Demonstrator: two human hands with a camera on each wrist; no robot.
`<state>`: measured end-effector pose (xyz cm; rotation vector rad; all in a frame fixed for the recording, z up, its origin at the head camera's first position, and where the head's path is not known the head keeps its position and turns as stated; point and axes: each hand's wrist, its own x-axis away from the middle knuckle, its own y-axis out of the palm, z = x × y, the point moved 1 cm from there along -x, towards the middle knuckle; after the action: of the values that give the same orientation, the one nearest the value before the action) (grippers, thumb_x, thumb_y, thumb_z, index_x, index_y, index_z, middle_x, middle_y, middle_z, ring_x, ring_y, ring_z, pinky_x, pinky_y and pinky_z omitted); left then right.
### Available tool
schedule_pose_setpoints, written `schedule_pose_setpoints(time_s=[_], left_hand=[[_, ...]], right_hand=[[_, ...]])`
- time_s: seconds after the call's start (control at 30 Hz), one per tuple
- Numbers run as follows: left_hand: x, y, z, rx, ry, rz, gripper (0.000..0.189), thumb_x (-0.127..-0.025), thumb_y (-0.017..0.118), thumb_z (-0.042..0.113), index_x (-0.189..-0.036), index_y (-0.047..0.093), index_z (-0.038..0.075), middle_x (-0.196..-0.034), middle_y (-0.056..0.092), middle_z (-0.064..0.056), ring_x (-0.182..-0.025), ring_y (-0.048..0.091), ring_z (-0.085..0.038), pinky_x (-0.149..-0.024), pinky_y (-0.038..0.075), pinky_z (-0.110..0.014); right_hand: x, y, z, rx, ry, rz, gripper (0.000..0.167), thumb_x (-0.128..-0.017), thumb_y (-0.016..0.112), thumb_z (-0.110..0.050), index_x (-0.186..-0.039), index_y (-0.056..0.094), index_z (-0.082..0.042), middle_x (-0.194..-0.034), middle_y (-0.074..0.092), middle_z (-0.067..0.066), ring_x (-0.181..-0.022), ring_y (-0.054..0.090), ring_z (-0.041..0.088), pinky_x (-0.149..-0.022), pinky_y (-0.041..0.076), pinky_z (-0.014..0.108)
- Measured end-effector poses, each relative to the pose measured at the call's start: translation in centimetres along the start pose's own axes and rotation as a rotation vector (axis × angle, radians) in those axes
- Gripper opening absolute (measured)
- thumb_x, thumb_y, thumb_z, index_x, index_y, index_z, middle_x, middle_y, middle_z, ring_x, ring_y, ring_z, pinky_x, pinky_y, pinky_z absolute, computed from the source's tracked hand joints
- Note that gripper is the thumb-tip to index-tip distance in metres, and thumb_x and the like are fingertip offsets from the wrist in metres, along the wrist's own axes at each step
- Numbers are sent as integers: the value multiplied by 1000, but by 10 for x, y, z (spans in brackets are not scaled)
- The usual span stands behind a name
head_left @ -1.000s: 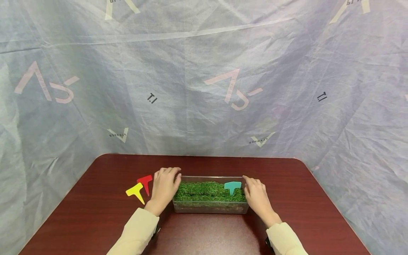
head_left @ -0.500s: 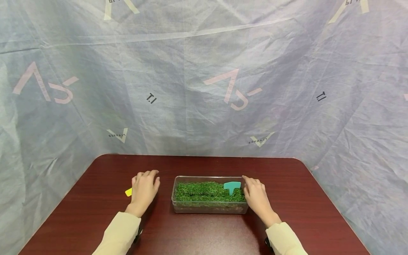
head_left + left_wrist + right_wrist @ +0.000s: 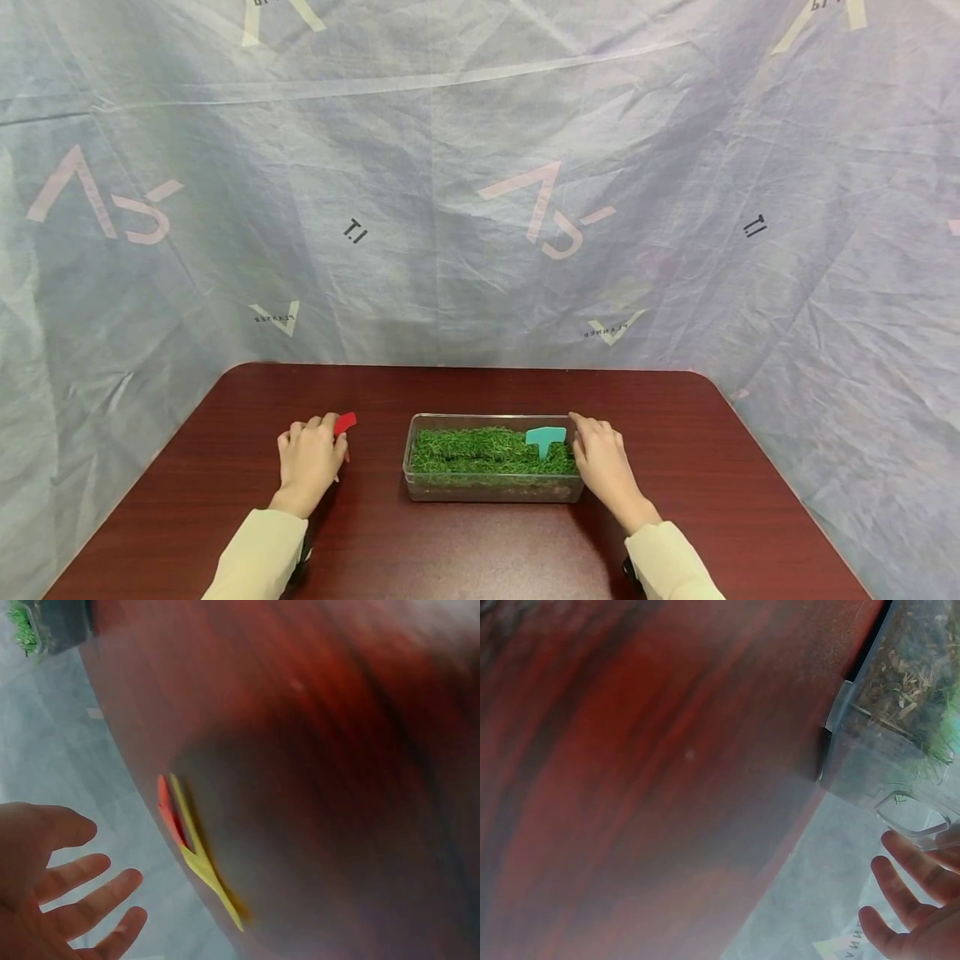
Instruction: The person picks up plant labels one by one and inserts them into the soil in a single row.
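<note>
My left hand (image 3: 309, 460) hovers over two T-shaped plant labels at the left of the table. Part of the red plant label (image 3: 345, 422) shows beyond its fingers in the head view. The yellow plant label (image 3: 199, 862) lies beside the red one in the left wrist view, apart from the loosely spread fingers; from the head most of it is covered. A clear plastic bin (image 3: 495, 490) holds green artificial grass (image 3: 472, 450), with a teal plant label (image 3: 546, 437) upright at its right end. My right hand (image 3: 606, 467) rests against the bin's right end, fingers extended near the handle hole (image 3: 913, 814).
The dark red wooden table (image 3: 495, 550) has rounded far corners. A grey printed cloth (image 3: 450, 250) hangs behind it and along both sides.
The left hand has moved left from the bin's left end and come over the red and yellow labels. The right hand stays at the bin's right end.
</note>
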<state>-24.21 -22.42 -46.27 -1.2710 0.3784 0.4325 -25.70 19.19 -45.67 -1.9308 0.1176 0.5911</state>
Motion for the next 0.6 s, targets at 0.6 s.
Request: schedule_pose_setpoints(time_s=[0.6], left_hand=[[11, -3, -20, -67, -111, -179, 38, -77, 70, 17, -105, 57, -6, -90, 57, -25, -83, 46, -46, -72, 33, -59]], right_hand=[[0, -1, -1, 3, 7, -7, 34, -89, 53, -8, -123, 55, -3, -104, 64, 12, -101, 55, 32, -87, 40, 55]])
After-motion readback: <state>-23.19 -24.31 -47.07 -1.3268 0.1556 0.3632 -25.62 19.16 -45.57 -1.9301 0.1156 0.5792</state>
